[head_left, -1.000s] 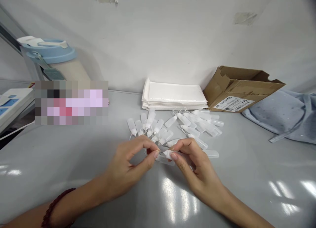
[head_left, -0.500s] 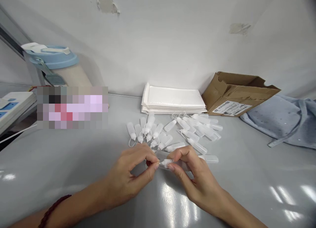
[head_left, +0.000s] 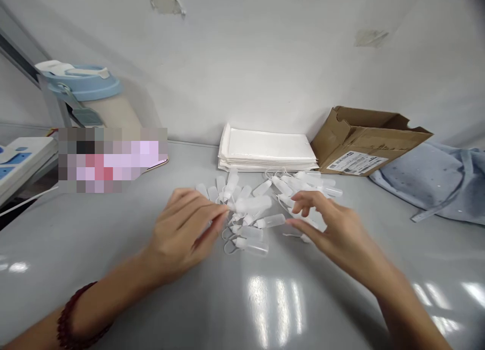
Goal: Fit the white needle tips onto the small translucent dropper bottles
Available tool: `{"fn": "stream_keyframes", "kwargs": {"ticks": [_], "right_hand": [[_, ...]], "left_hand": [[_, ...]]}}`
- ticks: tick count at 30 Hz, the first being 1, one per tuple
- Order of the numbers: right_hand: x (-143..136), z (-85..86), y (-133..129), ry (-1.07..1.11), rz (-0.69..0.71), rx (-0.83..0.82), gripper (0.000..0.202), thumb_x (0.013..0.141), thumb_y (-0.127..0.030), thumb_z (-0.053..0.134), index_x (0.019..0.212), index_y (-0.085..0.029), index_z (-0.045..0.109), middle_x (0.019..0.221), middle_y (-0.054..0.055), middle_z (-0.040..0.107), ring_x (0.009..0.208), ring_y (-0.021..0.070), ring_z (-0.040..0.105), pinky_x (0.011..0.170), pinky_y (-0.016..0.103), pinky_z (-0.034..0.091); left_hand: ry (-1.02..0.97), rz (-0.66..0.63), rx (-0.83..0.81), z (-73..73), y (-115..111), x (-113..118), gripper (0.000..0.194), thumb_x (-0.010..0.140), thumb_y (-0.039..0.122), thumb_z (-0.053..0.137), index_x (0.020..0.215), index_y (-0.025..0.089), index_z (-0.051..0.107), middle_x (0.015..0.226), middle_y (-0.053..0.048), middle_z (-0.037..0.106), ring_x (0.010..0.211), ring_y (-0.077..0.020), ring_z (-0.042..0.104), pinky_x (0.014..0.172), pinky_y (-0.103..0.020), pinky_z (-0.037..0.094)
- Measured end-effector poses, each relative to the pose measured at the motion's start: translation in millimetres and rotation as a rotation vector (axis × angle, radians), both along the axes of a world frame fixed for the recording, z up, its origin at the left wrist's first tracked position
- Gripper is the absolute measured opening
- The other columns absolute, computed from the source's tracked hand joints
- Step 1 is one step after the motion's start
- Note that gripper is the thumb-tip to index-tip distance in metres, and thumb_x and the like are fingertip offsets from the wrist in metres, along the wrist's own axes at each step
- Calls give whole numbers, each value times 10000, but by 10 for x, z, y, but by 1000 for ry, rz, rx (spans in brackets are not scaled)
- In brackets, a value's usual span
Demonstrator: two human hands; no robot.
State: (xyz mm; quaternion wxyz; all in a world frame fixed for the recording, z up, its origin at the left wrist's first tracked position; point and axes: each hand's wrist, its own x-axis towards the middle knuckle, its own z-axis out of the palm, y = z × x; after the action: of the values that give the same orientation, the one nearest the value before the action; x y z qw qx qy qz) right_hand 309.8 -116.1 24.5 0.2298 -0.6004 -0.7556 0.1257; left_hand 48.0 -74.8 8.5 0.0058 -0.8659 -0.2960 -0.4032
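Note:
My left hand [head_left: 189,229] pinches the tip end of a small translucent bottle [head_left: 253,204], which points to the right above a pile of similar bottles. My right hand [head_left: 329,218] is at the right part of the pile, thumb and fingers apart, with nothing visible between them. Two capped bottles with looped straps, one [head_left: 254,246] in front of the other [head_left: 250,232], lie on the grey table in front of the pile. Another bottle [head_left: 271,221] lies near my right thumb. My right hand partly covers the bottles on the right.
White envelopes [head_left: 269,147] are stacked against the wall, beside an open cardboard box [head_left: 373,143]. Blue-grey fabric [head_left: 443,183] lies at the right. At the left are a large bottle with a blue lid [head_left: 91,87], a pixelated patch and a power strip [head_left: 26,155].
My left hand has moved up and left with a bottle at its fingertips. My right hand has moved right and up, away from my left, and its fingers have spread.

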Motion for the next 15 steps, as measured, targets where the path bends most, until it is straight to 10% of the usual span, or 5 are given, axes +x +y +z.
{"fn": "stream_keyframes", "kwargs": {"ticks": [15], "right_hand": [[305, 48, -24, -343, 35, -479, 113, 720, -143, 604, 792, -223, 638, 847, 7, 648, 757, 191, 585, 662, 311, 425]], "left_hand": [[61, 46, -6, -72, 94, 48, 103, 816, 64, 554, 838, 163, 569, 653, 8, 613, 593, -137, 516, 677, -316, 423]]}}
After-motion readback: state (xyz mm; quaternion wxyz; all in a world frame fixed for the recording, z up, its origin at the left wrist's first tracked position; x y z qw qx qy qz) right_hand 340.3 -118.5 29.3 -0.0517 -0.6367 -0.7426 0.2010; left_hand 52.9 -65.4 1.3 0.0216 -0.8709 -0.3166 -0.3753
